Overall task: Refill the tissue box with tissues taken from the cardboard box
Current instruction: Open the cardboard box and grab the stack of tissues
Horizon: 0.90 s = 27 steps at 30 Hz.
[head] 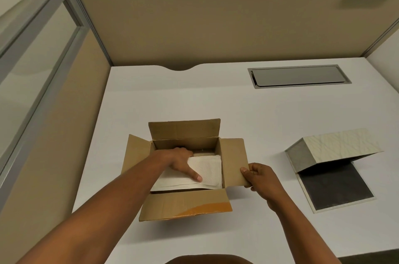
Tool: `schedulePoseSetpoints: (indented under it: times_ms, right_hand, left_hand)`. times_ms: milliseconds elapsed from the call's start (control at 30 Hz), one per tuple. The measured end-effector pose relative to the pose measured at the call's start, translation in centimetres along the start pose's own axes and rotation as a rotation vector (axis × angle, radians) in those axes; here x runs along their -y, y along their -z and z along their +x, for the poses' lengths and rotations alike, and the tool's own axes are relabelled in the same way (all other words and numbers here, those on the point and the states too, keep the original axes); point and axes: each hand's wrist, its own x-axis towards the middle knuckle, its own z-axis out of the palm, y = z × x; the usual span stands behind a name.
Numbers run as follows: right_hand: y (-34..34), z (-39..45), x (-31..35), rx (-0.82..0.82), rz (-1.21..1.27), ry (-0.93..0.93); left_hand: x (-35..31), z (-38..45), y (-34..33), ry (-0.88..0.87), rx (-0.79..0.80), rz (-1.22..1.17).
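1 rectangular cardboard box (185, 205) holds embossed white tissues (210, 169).

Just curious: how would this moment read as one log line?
left hand: grips tissues in carton | right hand: pinches right flap | tissue box: open

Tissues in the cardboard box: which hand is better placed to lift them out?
Left. The left hand grips the tissues inside the cardboard box; the right hand pinches its outer flap.
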Motion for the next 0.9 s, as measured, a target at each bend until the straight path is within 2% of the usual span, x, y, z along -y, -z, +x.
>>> schedulePoseSetpoints:
  times_ms: [500,667,900]
  right_hand:
    - [0.6,-0.5,1.2,-0.034,-0.049,0.057]
    - [0.6,-0.7,1.6,-0.086,-0.055,0.101]
    - [0.6,-1.1,2.5,-0.075,-0.078,0.092]
  left_hand:
    - [0.1,-2.2,-0.2,-0.168,-0.065,-0.094]
    - [-0.4,-5.0,0.3,-0.216,-0.202,-0.049]
    - [-1.7,-8.9,1.6,-0.281,-0.393,0.054]
